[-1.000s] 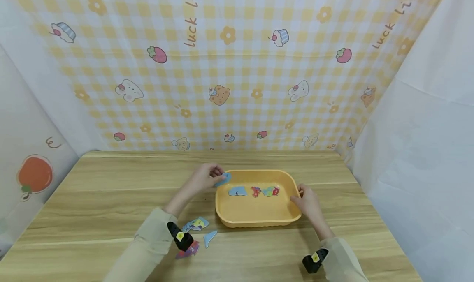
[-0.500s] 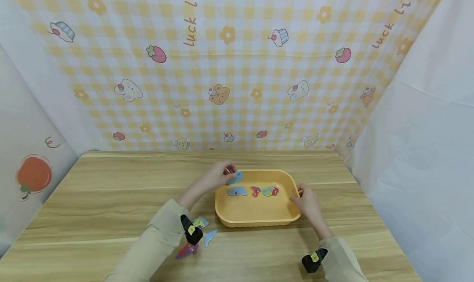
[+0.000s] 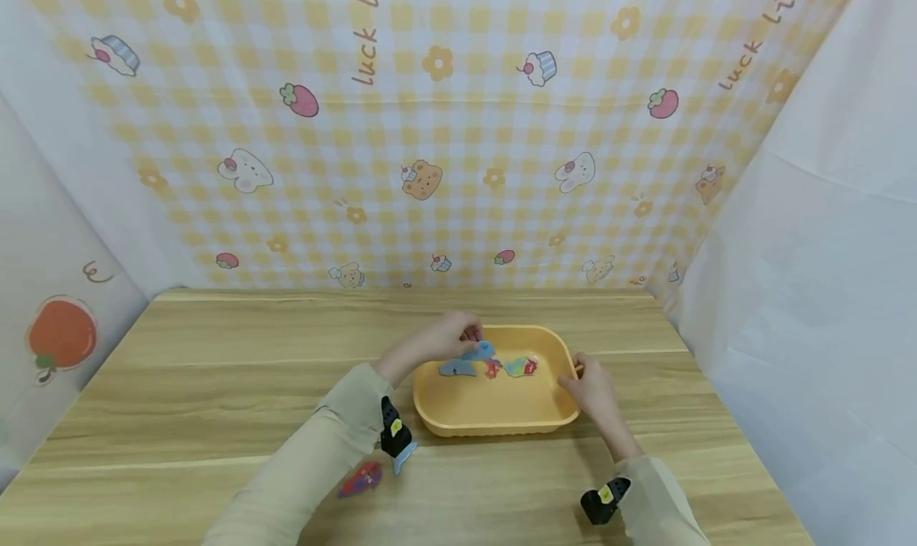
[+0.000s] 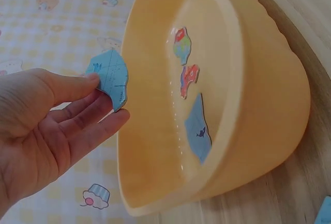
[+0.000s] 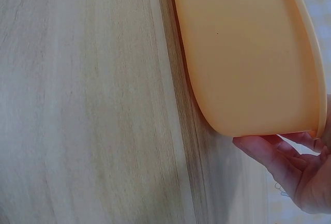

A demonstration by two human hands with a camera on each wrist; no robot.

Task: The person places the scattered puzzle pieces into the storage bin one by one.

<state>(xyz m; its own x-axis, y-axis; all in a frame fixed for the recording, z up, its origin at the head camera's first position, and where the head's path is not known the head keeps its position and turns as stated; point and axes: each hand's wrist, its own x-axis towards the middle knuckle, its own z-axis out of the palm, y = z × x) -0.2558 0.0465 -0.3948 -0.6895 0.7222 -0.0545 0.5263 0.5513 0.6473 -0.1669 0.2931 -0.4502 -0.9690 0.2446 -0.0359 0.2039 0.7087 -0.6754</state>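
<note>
Pinching blue piece (image 4: 115,74) over yellow tray (image 3: 494,407): left hand (image 3: 453,335), fingers closed on it | right hand (image 3: 596,387): fingers curled round tray's right end | three other pieces (image 4: 189,76) inside | tray on counter (image 3: 215,371)

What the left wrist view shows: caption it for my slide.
The left hand pinches a flat blue piece near the rim of a yellow tray holding three other pieces.

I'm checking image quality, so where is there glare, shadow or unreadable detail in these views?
Left wrist: small white glints speckle the tray; head: print on the held piece is too small to read; right wrist: a soft shadow darkens the table beside the tray.
</note>
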